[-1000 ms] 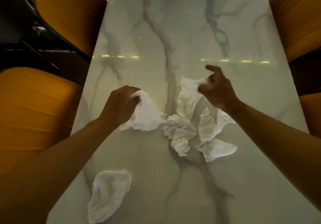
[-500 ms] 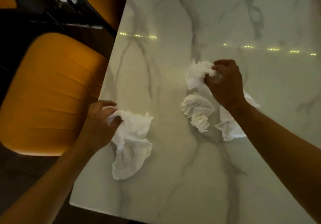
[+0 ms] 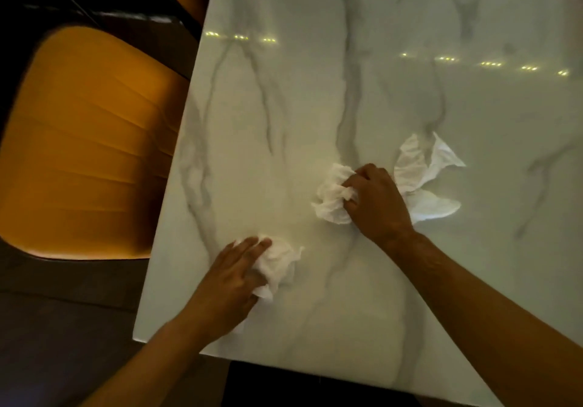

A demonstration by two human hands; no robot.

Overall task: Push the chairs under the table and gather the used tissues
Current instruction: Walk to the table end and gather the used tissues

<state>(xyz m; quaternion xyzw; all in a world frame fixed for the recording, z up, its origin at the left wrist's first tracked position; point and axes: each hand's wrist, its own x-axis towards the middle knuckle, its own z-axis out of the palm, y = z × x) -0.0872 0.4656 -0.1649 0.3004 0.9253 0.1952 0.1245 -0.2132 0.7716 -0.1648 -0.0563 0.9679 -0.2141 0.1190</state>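
On the tabletop point(image 3: 315, 91): three tissue clumps are showing, one loose.
Left hand point(image 3: 233, 280): fingers are lying nearly straight, pressing a wad point(image 3: 280, 264) near the corner.
Right hand point(image 3: 375, 204): fingers are curling tight around a second wad point(image 3: 332, 195).
Loose tissue point(image 3: 422, 173): lying just behind the right hand.
Handling: light, soft, likely crushing easily; pinching any fold should work.
Chairs: one orange seat point(image 3: 85, 141) is showing beside the tabletop.
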